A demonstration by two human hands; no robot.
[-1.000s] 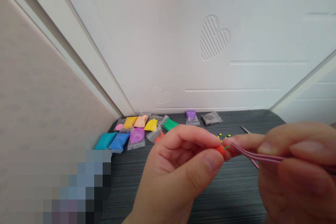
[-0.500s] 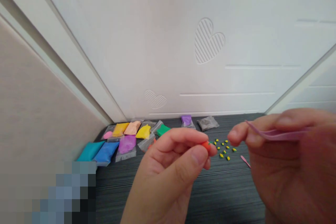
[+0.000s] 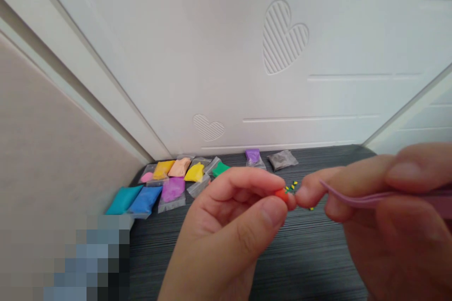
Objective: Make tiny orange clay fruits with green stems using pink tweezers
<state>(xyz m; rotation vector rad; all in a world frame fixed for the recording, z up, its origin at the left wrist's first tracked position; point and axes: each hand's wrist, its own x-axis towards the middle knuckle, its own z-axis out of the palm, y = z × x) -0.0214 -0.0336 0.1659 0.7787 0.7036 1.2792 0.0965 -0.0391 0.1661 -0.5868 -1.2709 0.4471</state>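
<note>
My left hand (image 3: 233, 230) pinches a small red-orange clay ball (image 3: 281, 194) between thumb and forefinger, held up over a dark striped tabletop (image 3: 303, 263). My right hand (image 3: 388, 225) is closed round pink tweezers (image 3: 367, 196), and its forefinger tip nearly touches the ball. Several tiny yellow and green clay bits (image 3: 294, 184) lie on the table just behind the ball.
Several small bags of coloured clay lie at the back left: teal (image 3: 122, 200), blue (image 3: 144, 199), purple (image 3: 172, 189), yellow (image 3: 194, 172), green (image 3: 221, 168), violet (image 3: 253, 155), grey (image 3: 281, 159). A white panel with heart reliefs (image 3: 284, 37) stands behind. A blurred patch covers the lower left.
My right hand first pulled away to the right with the tweezers, then came back close to the clay ball. The camera view shifted a little.
</note>
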